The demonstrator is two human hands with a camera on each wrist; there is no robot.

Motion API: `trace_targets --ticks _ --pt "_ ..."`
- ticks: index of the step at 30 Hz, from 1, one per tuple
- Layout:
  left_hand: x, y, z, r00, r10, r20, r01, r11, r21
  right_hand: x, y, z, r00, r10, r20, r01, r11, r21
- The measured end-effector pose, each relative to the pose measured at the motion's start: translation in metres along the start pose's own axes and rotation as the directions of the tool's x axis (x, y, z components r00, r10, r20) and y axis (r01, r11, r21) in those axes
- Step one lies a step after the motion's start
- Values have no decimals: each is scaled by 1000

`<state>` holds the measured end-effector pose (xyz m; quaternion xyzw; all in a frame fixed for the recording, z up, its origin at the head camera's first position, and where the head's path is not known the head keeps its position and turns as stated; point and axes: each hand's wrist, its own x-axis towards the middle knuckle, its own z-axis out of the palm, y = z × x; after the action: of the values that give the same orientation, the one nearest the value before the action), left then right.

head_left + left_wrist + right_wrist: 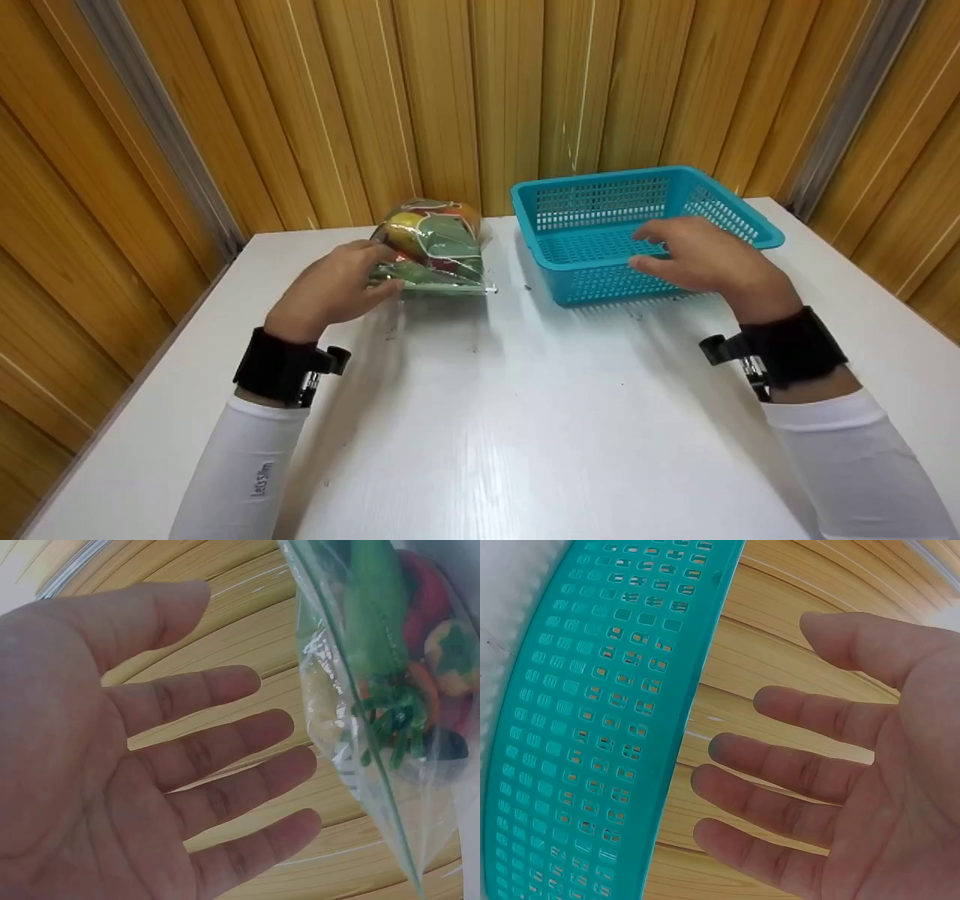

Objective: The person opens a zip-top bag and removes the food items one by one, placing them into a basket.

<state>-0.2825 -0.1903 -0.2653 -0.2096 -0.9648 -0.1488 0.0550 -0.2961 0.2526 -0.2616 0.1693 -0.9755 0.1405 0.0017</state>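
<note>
A clear zip bag (450, 255) of colourful fruit and vegetable pieces lies at the back of the white table, left of centre. Inside it the left wrist view shows a long green piece (375, 615), red ones and an orange-and-green one. My left hand (337, 285) hovers at the bag's near left side, fingers spread and palm bare. To the right stands a teal perforated basket (555, 277) with nothing in it. Above its near rim is my right hand (701, 255), its fingers extended and holding nothing.
The white table (480, 420) runs back to a wood-patterned panel wall (502, 97). Similar panels rise at the left and right sides, with grey metal strips in the corners. Each wrist wears a black strap with a small camera.
</note>
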Motion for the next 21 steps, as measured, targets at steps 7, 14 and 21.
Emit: trace_targets --ticks 7,14,21 --pt "9 -2 21 997 68 -31 -66 995 72 0 -4 3 1000 -25 6 25 1000 -11" --pt "24 -19 50 942 234 -240 -171 952 255 0 -7 3 999 -50 1 50 999 -3" --pt "26 -18 50 907 287 -307 -193 934 302 -1 -9 3 999 -51 9 51 999 0"
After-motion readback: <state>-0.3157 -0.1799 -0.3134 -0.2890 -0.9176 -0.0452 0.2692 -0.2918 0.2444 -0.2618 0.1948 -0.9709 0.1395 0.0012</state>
